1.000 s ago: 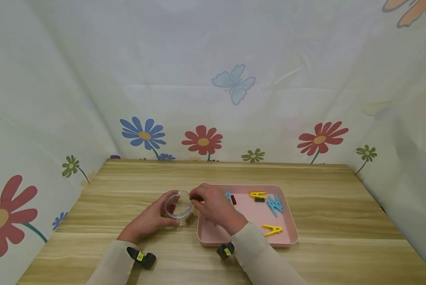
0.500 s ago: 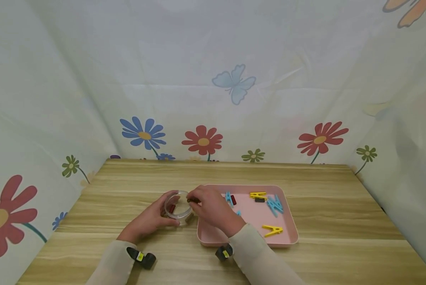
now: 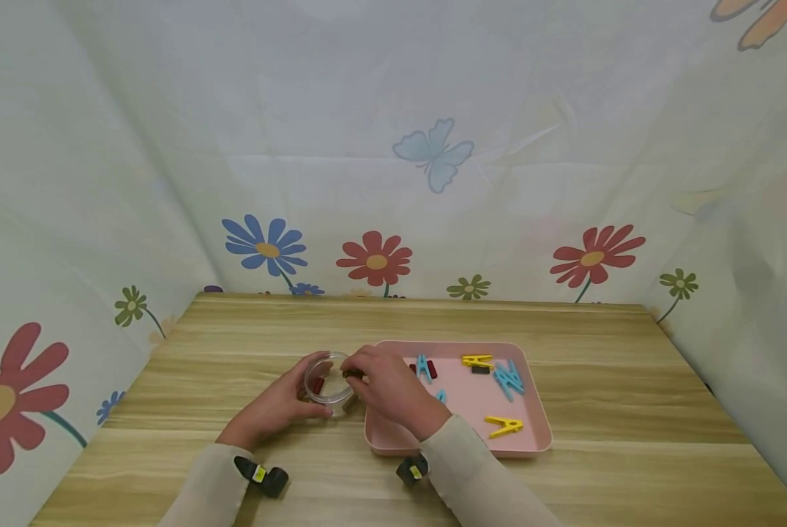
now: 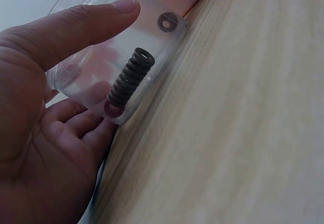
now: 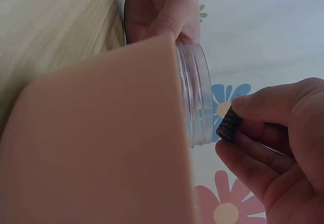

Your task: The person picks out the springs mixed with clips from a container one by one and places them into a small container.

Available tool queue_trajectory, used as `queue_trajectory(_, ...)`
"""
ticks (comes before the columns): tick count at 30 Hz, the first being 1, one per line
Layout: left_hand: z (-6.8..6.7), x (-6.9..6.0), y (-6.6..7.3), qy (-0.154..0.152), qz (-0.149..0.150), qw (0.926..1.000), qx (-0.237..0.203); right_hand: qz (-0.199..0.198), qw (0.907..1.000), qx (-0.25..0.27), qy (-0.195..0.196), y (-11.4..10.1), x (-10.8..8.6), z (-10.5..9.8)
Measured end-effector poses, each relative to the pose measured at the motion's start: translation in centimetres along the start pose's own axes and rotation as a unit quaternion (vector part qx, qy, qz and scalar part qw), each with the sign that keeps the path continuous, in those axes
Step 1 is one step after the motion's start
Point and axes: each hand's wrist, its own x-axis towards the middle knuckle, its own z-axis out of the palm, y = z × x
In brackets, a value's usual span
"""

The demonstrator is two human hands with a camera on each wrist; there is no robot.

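Observation:
A clear round jar [image 3: 330,400] stands on the table, and the left hand [image 3: 273,408] grips its side with the thumb in front. Through the jar's wall in the left wrist view show a dark coil spring [image 4: 130,78] and a ring-like end of another piece [image 4: 167,22]. The right hand [image 3: 393,384] pinches a small dark spring between thumb and fingers at the jar's rim; in the right wrist view this spring [image 5: 229,125] is just outside the jar's mouth [image 5: 205,95]. In the head view a dark red piece [image 3: 318,385] shows in the jar.
A pink tray [image 3: 545,432] sits right of the jar, partly under the right hand. In it lie yellow clips [image 3: 504,426], blue clips [image 3: 508,379], a dark spring [image 3: 480,370] and dark red pieces [image 3: 432,369]. A flowered cloth [image 3: 433,212] hangs behind the table.
The right hand has shifted slightly left, bringing the pinched spring over the jar's rim. More of the tray's left part shows. The left hand and jar have stayed in place.

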Motion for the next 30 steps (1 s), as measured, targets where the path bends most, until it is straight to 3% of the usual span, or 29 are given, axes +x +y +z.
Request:
queue_trajectory(19,-0.11,0.06,-0.2,0.003,0.002,1.0,0.006,-0.03,0.9995,-0.008,-0.008,-0.35,0.03,0.1)
queue_trajectory(30,-0.19,0.19,-0.44,0.001,0.005,0.9999,0.01,-0.06,0.997,-0.046,-0.016,-0.2,0.15,0.57)
